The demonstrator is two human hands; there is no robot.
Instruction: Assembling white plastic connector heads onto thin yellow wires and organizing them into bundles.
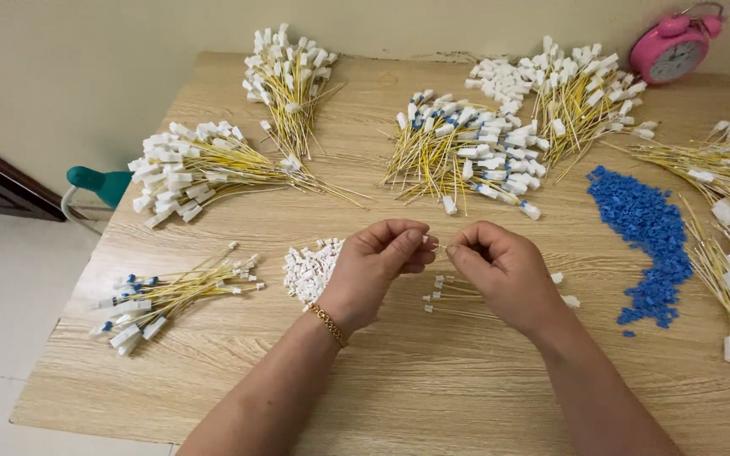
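Head view of a pale wood-grain tabletop [433,380]. The left hand [378,266] and right hand [500,270] meet fingertip to fingertip above the table's middle, both pinched on a thin yellow wire with a small white plastic connector [434,246]; most of the part is hidden between the fingers. Just below lie a few loose yellow wires [454,295], and beside the left hand a heap of small white plastic housings [310,270]. A spill of blue plastic clips [648,241] sits well apart to the right. Likely risks: the fine wire may bend or slip from so narrow a pinch, and a lowered wrist could scatter the housings, since the heap lies so near
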